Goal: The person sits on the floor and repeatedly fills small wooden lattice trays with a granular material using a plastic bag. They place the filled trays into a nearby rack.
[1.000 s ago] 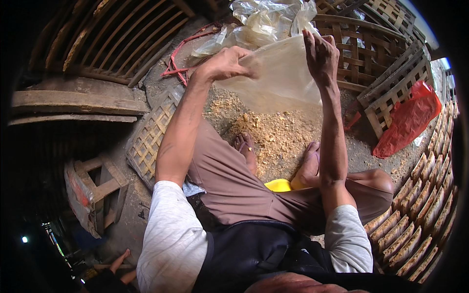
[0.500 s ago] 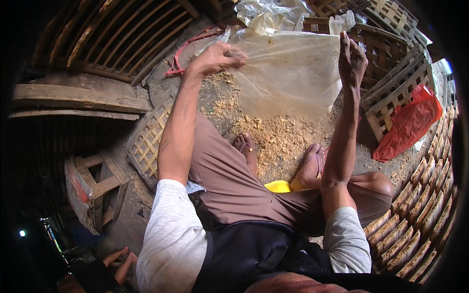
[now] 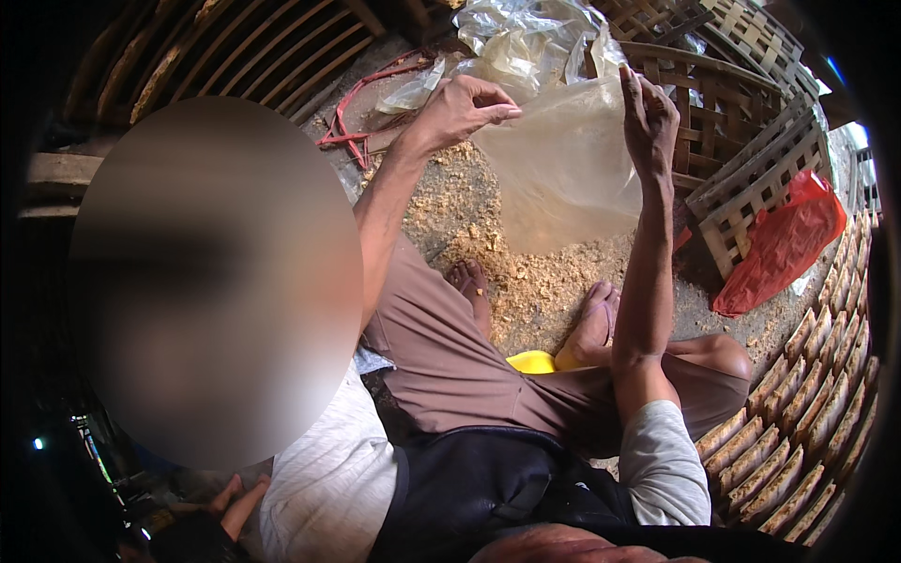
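Observation:
A large clear plastic bag [image 3: 574, 183] hangs between my two hands above a scatter of crumbly tan bits [image 3: 526, 291] on the ground. My left hand [image 3: 469, 111] pinches its upper left edge between thumb and fingers. At the upper right corner, my right hand [image 3: 650, 122] is closed on the plastic, knuckles toward me. The sheet droops loosely, its lower edge close to the crumbs. My sandalled feet [image 3: 601, 314] rest on either side of the pile.
Crumpled clear plastic [image 3: 530, 42] lies beyond the bag. Woven bamboo baskets [image 3: 765, 178] stand at the right with a red plastic bag [image 3: 784, 244]. Red strapping [image 3: 352, 113] lies at far left. Something yellow [image 3: 532, 362] sits near my foot. A blurred patch covers the left.
My hands have come closer together, the left moving right and the right slightly left. The bag, stretched wide before, now hangs narrower and lower. A blurred patch has appeared at the left.

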